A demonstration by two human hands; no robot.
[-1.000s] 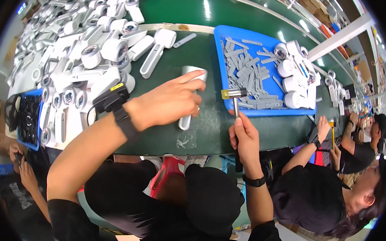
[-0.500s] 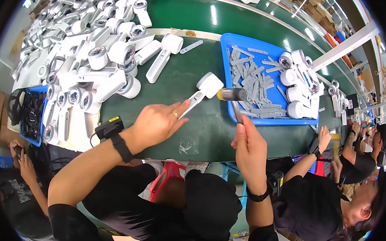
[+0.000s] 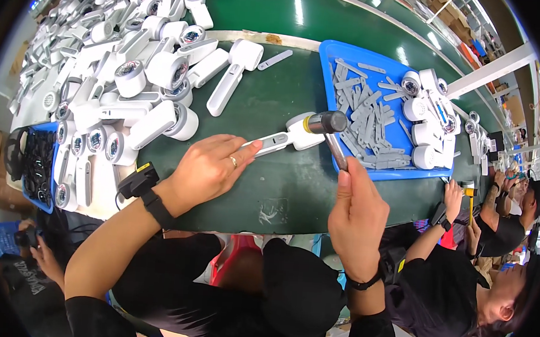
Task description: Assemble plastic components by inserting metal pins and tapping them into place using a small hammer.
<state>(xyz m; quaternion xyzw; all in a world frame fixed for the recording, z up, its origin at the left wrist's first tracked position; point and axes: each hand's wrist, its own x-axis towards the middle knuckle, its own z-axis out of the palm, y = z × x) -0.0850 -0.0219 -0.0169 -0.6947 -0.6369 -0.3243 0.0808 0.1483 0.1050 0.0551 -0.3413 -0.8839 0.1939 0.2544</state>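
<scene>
My left hand (image 3: pixel 211 168) is closed on the handle end of a white handheld fan (image 3: pixel 271 144) lying on the green bench. A grey strip with a slot runs along the fan's handle. My right hand (image 3: pixel 358 220) grips the metal handle of a mallet (image 3: pixel 326 122), which has a dark head with a yellowish end. The mallet head overlaps the fan's round head, hiding part of it; whether they touch I cannot tell. Right of the mallet, a blue tray (image 3: pixel 333 70) holds loose grey strips (image 3: pixel 366 116) and several white fans (image 3: pixel 425 113).
White fans (image 3: pixel 133 77) are heaped at the left, one lying apart (image 3: pixel 228 85) beside a loose grey strip (image 3: pixel 275 59). A blue bin (image 3: pixel 46 201) of black parts stands far left. At the right, a co-worker's hand (image 3: pixel 453 198) is near another mallet (image 3: pixel 470 192).
The fan in my left hand has turned, its head now lower and nearer me. The mallet has gone from beside the fan's head to overlapping it.
</scene>
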